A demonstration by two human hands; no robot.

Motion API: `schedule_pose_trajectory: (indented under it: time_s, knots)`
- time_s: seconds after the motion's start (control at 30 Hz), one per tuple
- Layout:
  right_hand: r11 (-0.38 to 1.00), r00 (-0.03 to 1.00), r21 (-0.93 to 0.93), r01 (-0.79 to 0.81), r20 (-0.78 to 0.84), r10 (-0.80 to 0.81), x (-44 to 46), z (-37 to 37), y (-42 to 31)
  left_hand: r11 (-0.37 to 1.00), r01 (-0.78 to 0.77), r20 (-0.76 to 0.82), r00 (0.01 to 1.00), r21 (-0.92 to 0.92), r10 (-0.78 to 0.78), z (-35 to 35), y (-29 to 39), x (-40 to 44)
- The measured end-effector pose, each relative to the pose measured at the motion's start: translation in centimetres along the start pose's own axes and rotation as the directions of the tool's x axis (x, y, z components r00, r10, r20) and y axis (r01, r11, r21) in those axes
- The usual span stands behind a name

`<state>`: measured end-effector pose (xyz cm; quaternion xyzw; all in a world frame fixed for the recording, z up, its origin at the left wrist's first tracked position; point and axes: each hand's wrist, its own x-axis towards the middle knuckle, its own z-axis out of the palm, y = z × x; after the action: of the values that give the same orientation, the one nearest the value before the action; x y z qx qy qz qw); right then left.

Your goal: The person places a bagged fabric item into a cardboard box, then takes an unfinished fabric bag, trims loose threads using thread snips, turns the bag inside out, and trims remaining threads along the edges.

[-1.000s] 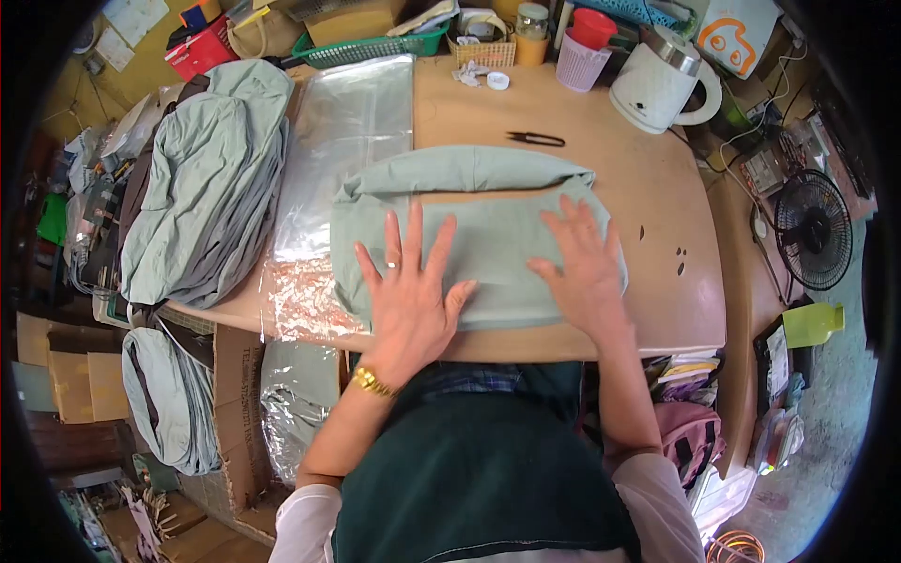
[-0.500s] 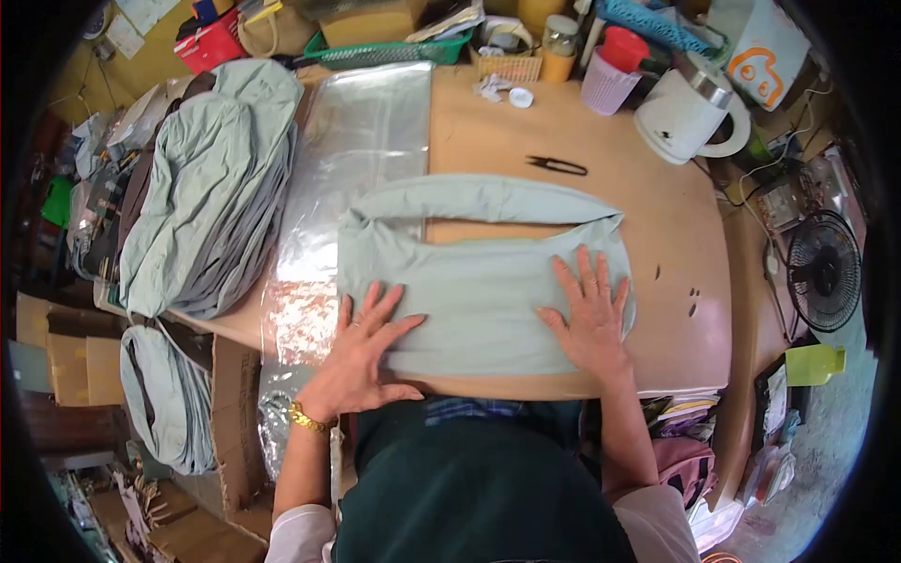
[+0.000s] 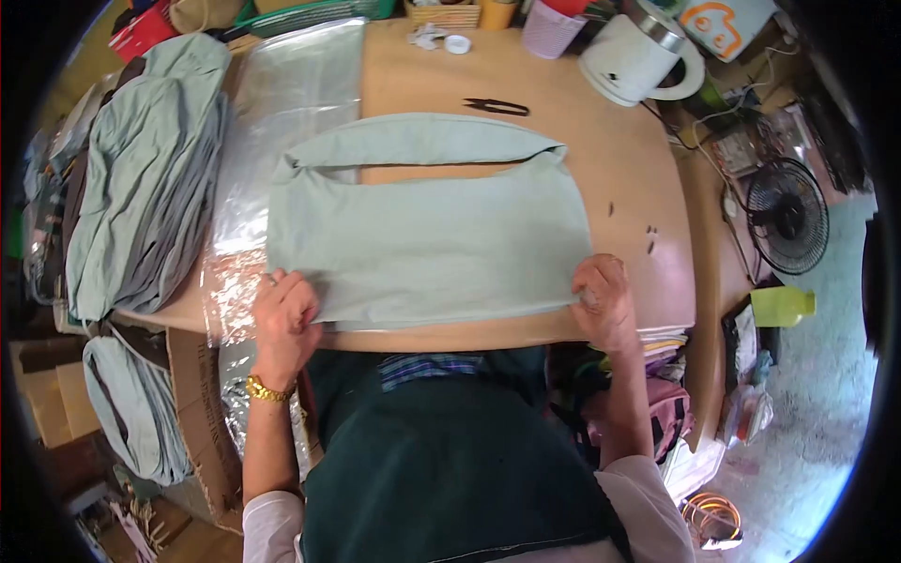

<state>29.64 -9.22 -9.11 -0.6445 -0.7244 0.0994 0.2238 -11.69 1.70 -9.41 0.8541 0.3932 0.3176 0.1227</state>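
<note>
A pale green cloth piece [image 3: 432,239] lies flat on the table before me, with a long band looping along its far side and a narrow gap between band and body. At its near left corner, my left hand [image 3: 286,314] is closed, fingers pinching the cloth edge. My right hand [image 3: 603,300] is curled closed at the near right corner and grips the edge there. The fingertips of both hands are partly hidden. Clear plastic sheeting [image 3: 235,211] runs under the cloth's left side.
Stacked similar cloths [image 3: 155,169] sit at the table's left, with more hanging below [image 3: 136,403]. Black thread snips [image 3: 497,107] lie beyond the band. A white kettle [image 3: 631,56] stands at the back right. A fan [image 3: 788,216] is farther right.
Both hands have gone from lying spread flat on the cloth to closing at its near corners. The camera view has shifted, so everything appears higher and farther left.
</note>
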Motion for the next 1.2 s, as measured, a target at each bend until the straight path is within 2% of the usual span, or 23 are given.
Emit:
schedule_pose_trajectory:
  time_s: [0.07, 0.1, 0.17, 0.2, 0.27, 0.3, 0.33, 0.4, 0.47, 0.57, 0.6, 0.67, 0.73, 0.8, 0.83, 0.87, 0.93, 1.0, 1.03, 1.1, 1.13, 1.17, 1.2]
  knots:
    - [0.99, 0.97, 0.059, 0.131, -0.213, -0.116, 0.3, 0.1, 0.0, 0.999, -0.043, -0.029, 0.999, 0.01, 0.044, -0.1, -0.2, 0.0]
    - [0.991, 0.97, 0.047, 0.124, -0.218, -0.111, 0.4, 0.0, 0.2, 0.995, -0.076, -0.048, 0.996, 0.068, 0.08, -0.3, -0.3, 0.0]
    - [0.987, 0.898, 0.019, 0.158, -0.418, -0.136, 0.4, 0.0, 0.5, 0.981, -0.12, -0.056, 0.99, 0.155, 0.13, -0.3, -0.4, -0.1]
    - [0.988, 0.895, 0.015, 0.154, -0.426, -0.133, 0.1, 0.4, 0.9, 0.979, -0.13, -0.056, 0.988, 0.154, 0.14, 0.3, -0.9, -0.5]
    - [0.984, 0.943, 0.002, 0.179, -0.284, -0.171, -0.6, 1.3, 1.8, 0.962, -0.131, 0.035, 0.991, 0.238, 0.127, 1.7, -2.3, -1.8]
    - [0.984, 0.941, -0.003, 0.176, -0.293, -0.169, -0.7, 1.3, 1.4, 0.966, -0.1, 0.107, 0.991, 0.24, 0.076, 1.3, -2.3, -2.4]
    - [0.989, 0.941, 0.004, 0.149, -0.307, -0.141, -0.9, 1.4, 0.6, 0.965, -0.108, 0.107, 0.991, 0.238, 0.085, 1.0, -1.7, -2.1]
    - [0.993, 0.944, 0.011, 0.116, -0.314, -0.107, -1.1, 1.5, -0.2, 0.992, 0.013, -0.019, 1.0, 0.128, -0.011, 0.1, 0.3, -1.7]
    - [0.981, 0.918, -0.039, 0.192, -0.345, -0.193, -1.2, 1.4, -0.6, 0.992, -0.011, 0.007, 1.0, 0.126, 0.011, -0.3, -0.3, -2.4]
    - [0.964, 0.922, -0.066, 0.258, -0.282, -0.266, -1.3, 3.0, 0.3, 0.986, -0.023, 0.18, 0.984, 0.167, -0.008, 0.7, -2.3, -3.4]
    - [0.962, 0.918, -0.057, 0.268, -0.287, -0.273, -1.1, 2.8, 0.0, 0.983, -0.019, 0.177, 0.984, 0.181, -0.014, 0.4, -2.1, -3.2]
    - [0.974, 0.962, -0.095, 0.203, -0.166, -0.217, -0.6, 1.5, -0.9, 0.968, -0.003, 0.257, 0.964, 0.249, -0.063, 0.0, -0.9, -2.6]
    - [0.983, 0.977, -0.064, 0.17, -0.117, -0.177, -0.6, 1.0, -1.7, 0.956, 0.023, 0.324, 0.938, 0.292, -0.121, -1.1, -0.3, -2.1]
    - [0.988, 0.986, -0.047, 0.148, -0.067, -0.151, -0.6, -0.4, -2.1, 0.974, 0.146, 0.4, 0.894, 0.171, -0.204, -3.3, 1.8, -1.2]
    - [0.991, 0.991, -0.021, 0.133, 0.011, -0.133, -0.7, -1.5, -2.0, 0.951, 0.163, 0.575, 0.765, 0.263, -0.29, -5.6, 3.5, -0.4]
    - [0.993, 0.989, 0.004, 0.115, 0.091, -0.115, -0.5, -2.2, -2.3, 0.953, 0.172, 0.457, 0.847, 0.249, -0.272, -5.7, 4.3, -0.3]
    - [0.995, 0.995, -0.029, 0.093, 0.048, -0.091, 1.1, -1.7, -3.7, 0.95, 0.17, 0.294, 0.923, 0.263, -0.247, -4.7, 6.7, 1.4]
    - [0.993, 0.974, 0.077, 0.088, -0.214, -0.07, 4.0, 0.4, -6.5, 0.947, 0.152, 0.206, 0.955, 0.283, -0.215, -0.5, 7.8, 3.5]
    - [0.991, 0.973, 0.082, 0.107, -0.213, -0.087, 4.7, 1.8, -7.0, 0.943, 0.151, 0.163, 0.965, 0.297, -0.205, 1.9, 7.2, 3.8]
    - [0.961, 0.988, -0.241, 0.138, -0.032, -0.15, 5.8, 5.3, -6.9, 0.926, 0.155, 0.168, 0.96, 0.345, -0.223, 6.1, 4.9, 2.5]
    - [0.96, 0.985, -0.237, 0.151, -0.04, -0.165, 5.7, 5.5, -6.7, 0.913, 0.142, 0.189, 0.955, 0.382, -0.228, 6.5, 4.2, 2.6]
    - [0.97, 0.991, -0.203, 0.135, 0.042, -0.129, 4.7, 5.5, -6.2, 0.908, 0.145, 0.175, 0.958, 0.393, -0.229, 6.3, 4.1, 2.2]
    - [0.979, 0.988, -0.171, 0.112, 0.127, -0.091, 3.7, 5.4, -6.0, 0.917, 0.131, 0.252, 0.938, 0.376, -0.237, 5.9, 4.8, 1.0]
